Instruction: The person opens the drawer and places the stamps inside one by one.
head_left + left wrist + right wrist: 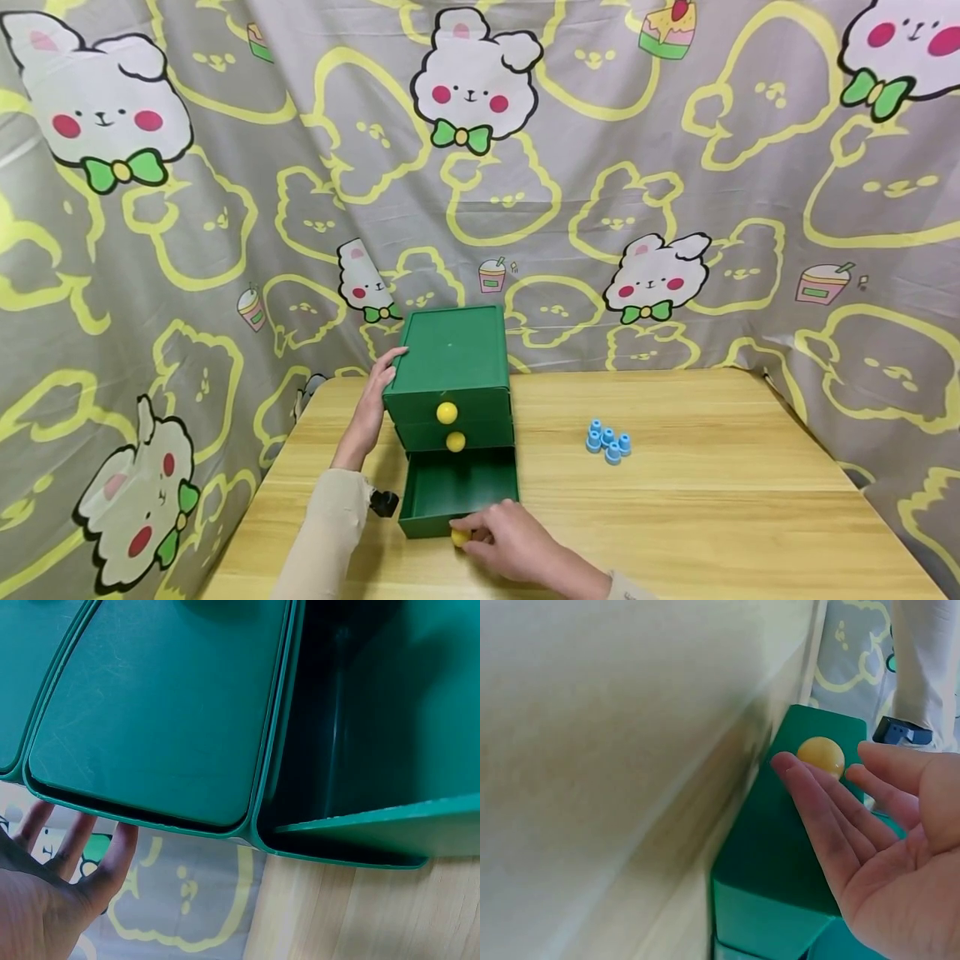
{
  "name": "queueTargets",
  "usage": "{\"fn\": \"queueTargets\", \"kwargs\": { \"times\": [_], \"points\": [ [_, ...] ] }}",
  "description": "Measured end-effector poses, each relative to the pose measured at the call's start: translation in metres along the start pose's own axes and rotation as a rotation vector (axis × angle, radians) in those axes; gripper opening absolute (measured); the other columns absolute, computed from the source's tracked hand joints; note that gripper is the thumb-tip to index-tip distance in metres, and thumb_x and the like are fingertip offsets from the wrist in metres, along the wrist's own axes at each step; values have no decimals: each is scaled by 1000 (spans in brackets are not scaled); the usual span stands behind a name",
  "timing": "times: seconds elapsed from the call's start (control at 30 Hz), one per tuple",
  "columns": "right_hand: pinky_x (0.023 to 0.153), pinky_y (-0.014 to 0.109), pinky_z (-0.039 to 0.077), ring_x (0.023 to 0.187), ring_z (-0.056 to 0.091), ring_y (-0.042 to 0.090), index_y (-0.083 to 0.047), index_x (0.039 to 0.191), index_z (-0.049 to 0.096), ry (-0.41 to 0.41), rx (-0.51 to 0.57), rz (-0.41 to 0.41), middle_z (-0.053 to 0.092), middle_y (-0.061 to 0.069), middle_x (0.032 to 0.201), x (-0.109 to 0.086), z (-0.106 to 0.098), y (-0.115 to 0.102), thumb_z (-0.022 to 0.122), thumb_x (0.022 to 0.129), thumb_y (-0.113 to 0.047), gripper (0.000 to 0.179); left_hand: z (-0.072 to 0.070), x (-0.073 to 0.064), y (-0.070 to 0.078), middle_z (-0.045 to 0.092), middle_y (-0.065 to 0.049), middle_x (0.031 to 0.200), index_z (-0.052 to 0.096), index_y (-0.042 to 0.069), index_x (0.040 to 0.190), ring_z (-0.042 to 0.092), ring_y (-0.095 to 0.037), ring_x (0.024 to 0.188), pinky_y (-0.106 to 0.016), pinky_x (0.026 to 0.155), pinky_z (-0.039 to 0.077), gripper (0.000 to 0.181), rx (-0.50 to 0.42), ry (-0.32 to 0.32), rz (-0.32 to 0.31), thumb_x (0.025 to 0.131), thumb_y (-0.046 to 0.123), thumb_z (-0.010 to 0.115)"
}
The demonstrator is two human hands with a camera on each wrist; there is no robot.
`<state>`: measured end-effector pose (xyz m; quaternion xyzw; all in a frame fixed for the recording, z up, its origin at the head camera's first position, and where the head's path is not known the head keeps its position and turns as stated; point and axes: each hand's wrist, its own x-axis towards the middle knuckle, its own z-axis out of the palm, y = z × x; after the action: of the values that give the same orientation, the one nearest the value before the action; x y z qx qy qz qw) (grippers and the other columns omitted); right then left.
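Green drawer cabinet (452, 346) on wood-grain tabletop (697, 517), bottom drawer (442, 490) out

Rabbit-print curtain (570, 187) stands behind. Left hand's (369, 414) fingers, loosely spread, rest against the cabinet's left side; its thumb cannot be made out. Right hand's (513, 537) fingers pinch the bottom yellow knob (459, 540), partly covering it. Rightmost, small blue pegs (612, 453) cluster, details unclear.
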<state>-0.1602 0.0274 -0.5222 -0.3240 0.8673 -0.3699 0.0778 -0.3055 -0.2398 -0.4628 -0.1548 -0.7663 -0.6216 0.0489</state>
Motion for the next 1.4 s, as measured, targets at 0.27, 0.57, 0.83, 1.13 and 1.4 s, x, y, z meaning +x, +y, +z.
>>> {"fn": "queueTargets", "kwargs": {
  "times": [0.27,0.57,0.83,1.13,1.4],
  "points": [
    [68,16,53,79,64,-8,-13,123,78,22,101,11,78,-9,101,-1,-20,1,72,98,-17,26,-1,-1,1,17,-4,170,39,26,158,15,-34,156,-68,120,14,50,2,4,2,111,42,32],
    [63,19,52,68,61,-2,-11,122,77,83,148,13,77,1,89,-3,-46,4,69,100,-19,25,-1,-3,0,17,-3,170,39,26,157,12,-33,157,-69,120,10,50,5,9,0,111,43,32],
    [67,22,55,77,70,13,-16,120,78,225,104,46,78,2,97,-5,-76,23,67,101,-21,22,-1,-2,0,16,-3,171,39,26,158,9,-33,159,-71,120,6,50,14,9,2,111,43,32],
    [68,24,54,82,70,10,-17,114,79,468,20,148,78,-5,95,-17,-110,71,72,98,-16,18,-1,0,-1,16,-4,171,39,25,157,9,-33,159,-71,120,6,50,15,11,-2,111,42,33],
    [80,35,60,94,73,24,-8,120,76,542,-23,285,78,8,106,-41,-136,117,70,99,-14,23,0,1,1,17,-3,170,39,26,157,14,-34,156,-69,120,13,49,-2,4,-14,111,41,33]
  ]
}}
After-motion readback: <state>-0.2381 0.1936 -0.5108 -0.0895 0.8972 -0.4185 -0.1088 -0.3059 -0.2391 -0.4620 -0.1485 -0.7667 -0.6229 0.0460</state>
